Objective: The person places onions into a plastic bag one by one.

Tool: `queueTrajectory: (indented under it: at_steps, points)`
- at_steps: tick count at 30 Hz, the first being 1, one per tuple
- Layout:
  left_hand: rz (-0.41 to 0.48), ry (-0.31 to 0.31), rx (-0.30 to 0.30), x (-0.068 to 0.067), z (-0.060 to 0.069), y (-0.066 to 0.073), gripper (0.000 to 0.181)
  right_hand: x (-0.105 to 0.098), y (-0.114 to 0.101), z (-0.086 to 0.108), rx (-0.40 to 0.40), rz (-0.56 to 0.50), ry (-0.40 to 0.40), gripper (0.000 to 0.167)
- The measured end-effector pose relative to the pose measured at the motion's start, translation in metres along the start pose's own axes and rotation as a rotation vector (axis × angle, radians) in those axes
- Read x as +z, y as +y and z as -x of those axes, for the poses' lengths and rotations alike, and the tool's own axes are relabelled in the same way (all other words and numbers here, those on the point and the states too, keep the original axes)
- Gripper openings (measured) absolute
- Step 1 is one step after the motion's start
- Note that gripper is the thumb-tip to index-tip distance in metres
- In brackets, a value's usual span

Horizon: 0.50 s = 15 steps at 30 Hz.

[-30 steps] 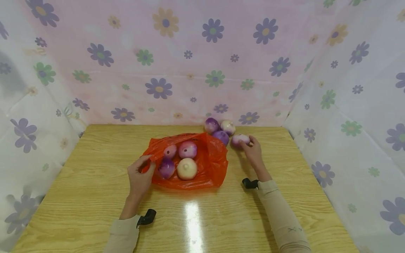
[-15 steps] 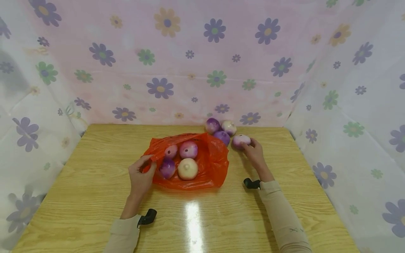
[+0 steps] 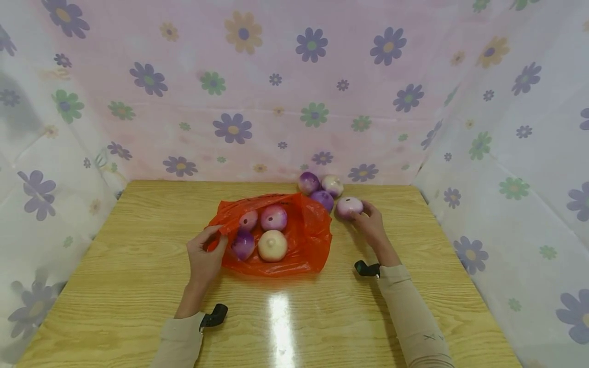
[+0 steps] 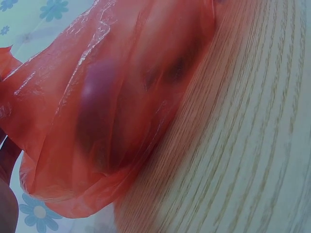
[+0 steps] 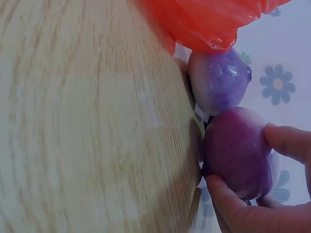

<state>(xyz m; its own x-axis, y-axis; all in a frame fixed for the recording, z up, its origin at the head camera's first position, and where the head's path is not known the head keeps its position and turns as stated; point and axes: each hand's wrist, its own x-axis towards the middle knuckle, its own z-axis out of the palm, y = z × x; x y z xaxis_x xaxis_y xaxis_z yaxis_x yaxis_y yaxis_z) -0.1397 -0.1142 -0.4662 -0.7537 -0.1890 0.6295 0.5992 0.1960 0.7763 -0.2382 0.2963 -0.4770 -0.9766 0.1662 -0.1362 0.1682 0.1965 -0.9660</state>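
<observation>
In the head view my left hand [image 3: 205, 255] pinches the left edge of a red plastic bag [image 3: 317, 245], whose mouth gapes toward me. Several onions lie inside: a white onion [image 3: 272, 246] in front, a purple onion [image 3: 243, 245] beside it, and pinkish ones behind. Right of the bag, my right hand [image 3: 371, 227] grips a pale purple onion [image 3: 348, 208] from its right side. In the right wrist view, thumb and fingers touch opposite sides of that onion [image 5: 235, 150]. Through the bag film [image 4: 53, 141] in the left wrist view, a purple shape shows dimly.
Behind the bag's right side sit a purple onion [image 3: 309, 182], a white-and-purple onion [image 3: 332, 186] and another purple onion [image 3: 322, 200], close together. All stand on a wooden table [image 3: 152, 220] with a flowered cloth [image 3: 271, 102] along the back and sides.
The onion in my right hand has tipped and shifted slightly left, with the fingers now more to its right. My left hand and the bag have stayed in place.
</observation>
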Motion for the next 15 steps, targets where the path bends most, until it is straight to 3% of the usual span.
queueTrajectory:
  at_steps: [7,15]
  points:
    - [-0.012,0.002,-0.009,0.0,0.0,0.001,0.022,-0.001,-0.016,0.016,0.01,-0.033,-0.036,0.071]
    - [-0.02,0.002,-0.026,0.0,0.0,0.004,0.021,-0.007,0.004,0.006,0.005,-0.094,-0.1,0.073]
